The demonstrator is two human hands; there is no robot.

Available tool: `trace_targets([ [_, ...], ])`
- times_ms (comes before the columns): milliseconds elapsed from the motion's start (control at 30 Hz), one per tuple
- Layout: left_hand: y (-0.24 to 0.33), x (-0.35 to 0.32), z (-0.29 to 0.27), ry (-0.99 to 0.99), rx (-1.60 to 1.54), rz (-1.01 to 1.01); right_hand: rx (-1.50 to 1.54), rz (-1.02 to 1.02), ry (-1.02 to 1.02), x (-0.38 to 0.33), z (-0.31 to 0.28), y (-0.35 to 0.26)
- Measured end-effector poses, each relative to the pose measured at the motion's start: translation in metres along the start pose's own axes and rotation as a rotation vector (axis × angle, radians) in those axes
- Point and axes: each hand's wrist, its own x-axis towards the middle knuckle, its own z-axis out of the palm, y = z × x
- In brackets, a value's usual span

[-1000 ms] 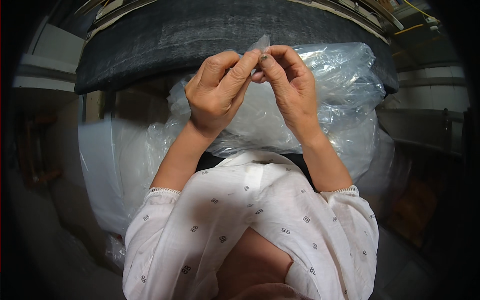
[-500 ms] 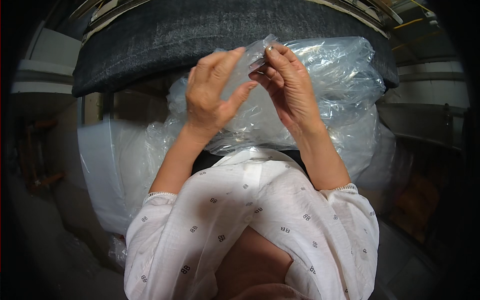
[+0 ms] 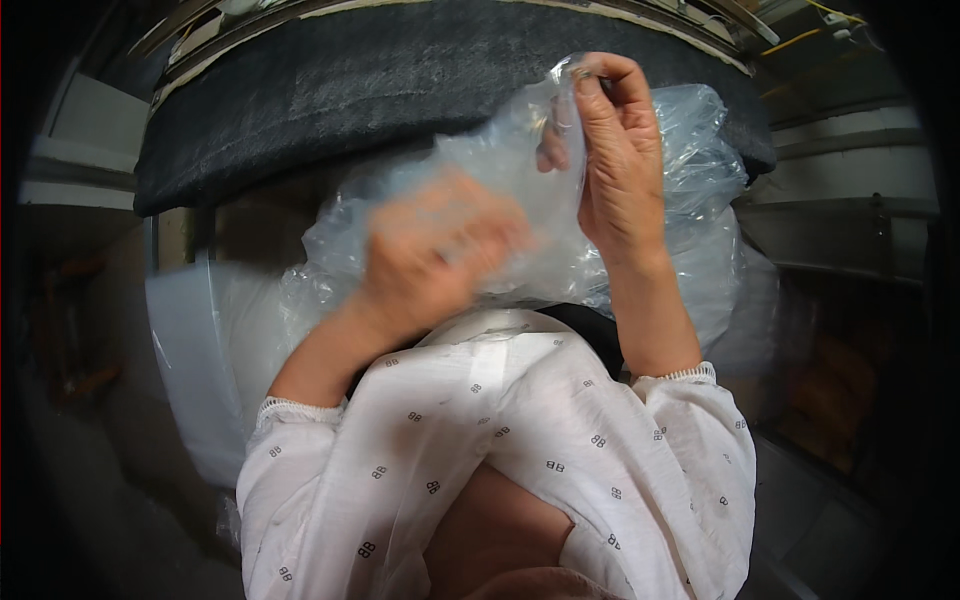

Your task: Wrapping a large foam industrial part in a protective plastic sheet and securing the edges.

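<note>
Plainly, clear plastic (image 3: 510, 150), dark-lettered blouse (image 3: 455, 405).

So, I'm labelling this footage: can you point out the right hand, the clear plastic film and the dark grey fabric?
Right hand (image 3: 621, 160): head view, base of the thumb.
Clear plastic film (image 3: 508, 145): head view, part left of the fingers.
Dark grey fabric (image 3: 430, 78): head view, broad middle.

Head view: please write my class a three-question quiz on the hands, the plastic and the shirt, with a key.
1. Which hand clearly pinches the plastic, left or right?
2. True or false: the left hand looks blurred.
3. Fill in the colour: the shirt is ____ with small dark marks.

Key: 1. The right hand. 2. True. 3. White.
</note>
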Motion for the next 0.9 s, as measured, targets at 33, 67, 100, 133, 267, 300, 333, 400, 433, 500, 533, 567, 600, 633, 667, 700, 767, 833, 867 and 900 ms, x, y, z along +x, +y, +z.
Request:
trace_targets([
  [33, -0.013, 0.02, -0.007, 0.103, -0.095, -0.13, -0.07, -0.118, -0.001, 0.004, -0.005, -0.004],
  [67, -0.023, 0.039, -0.013, 0.208, -0.18, -0.263, -0.13, -0.175, 0.009, 0.008, -0.005, -0.009],
  [100, -0.036, 0.056, -0.007, 0.21, -0.187, -0.254, -0.139, -0.183, 0.009, 0.01, -0.005, -0.012],
  [133, -0.044, 0.073, 0.0, 0.189, -0.254, -0.154, -0.166, -0.188, -0.024, 0.012, -0.001, -0.016],
  [267, -0.057, 0.091, 0.009, -0.055, -0.637, -0.21, -0.37, -0.325, 0.017, 0.035, -0.016, -0.018],
  [300, -0.061, 0.093, 0.008, -0.059, -0.634, -0.199, -0.37, -0.337, 0.017, 0.042, -0.019, -0.022],
  [333, -0.065, 0.093, 0.005, -0.008, -0.729, -0.32, -0.463, -0.35, 0.032, 0.047, -0.023, -0.023],
  [400, -0.066, 0.098, 0.012, 0.218, -0.577, -0.391, -0.617, -0.435, 0.067, 0.066, -0.029, -0.018],
  [433, -0.072, 0.1, 0.011, 0.222, -0.574, -0.392, -0.615, -0.434, 0.062, 0.076, -0.033, -0.013],
  [500, -0.089, 0.113, 0.011, 0.352, -0.139, -0.243, -0.639, -0.407, 0.115, 0.098, -0.04, -0.008],
  [533, -0.096, 0.121, 0.012, 0.301, -0.024, -0.274, -0.654, -0.405, 0.153, 0.111, -0.054, -0.004],
  [567, -0.104, 0.125, 0.012, 0.304, -0.02, -0.273, -0.664, -0.37, 0.195, 0.123, -0.065, 0.005],
  [600, -0.112, 0.128, 0.013, 0.238, 0.06, -0.361, -0.687, -0.355, 0.226, 0.135, -0.076, 0.015],
  [633, -0.121, 0.129, 0.013, 0.173, 0.143, -0.452, -0.707, -0.339, 0.255, 0.145, -0.084, 0.026],
  [667, -0.137, 0.131, 0.018, 0.22, 0.09, -0.464, -0.768, -0.331, 0.295, 0.154, -0.091, 0.039],
  [700, -0.151, 0.126, 0.025, 0.222, 0.094, -0.459, -0.829, -0.324, 0.336, 0.16, -0.099, 0.052],
  [767, -0.162, 0.126, 0.038, 0.276, 0.303, -0.487, -0.815, -0.319, 0.376, 0.167, -0.105, 0.067],
  [833, -0.174, 0.13, 0.044, 0.315, 0.189, -0.534, -0.858, -0.383, 0.458, 0.173, -0.109, 0.075],
  [867, -0.182, 0.135, 0.044, 0.332, 0.231, -0.513, -0.885, -0.384, 0.487, 0.179, -0.108, 0.075],
  [900, -0.189, 0.14, 0.044, 0.348, 0.272, -0.492, -0.887, -0.381, 0.483, 0.186, -0.108, 0.076],
])
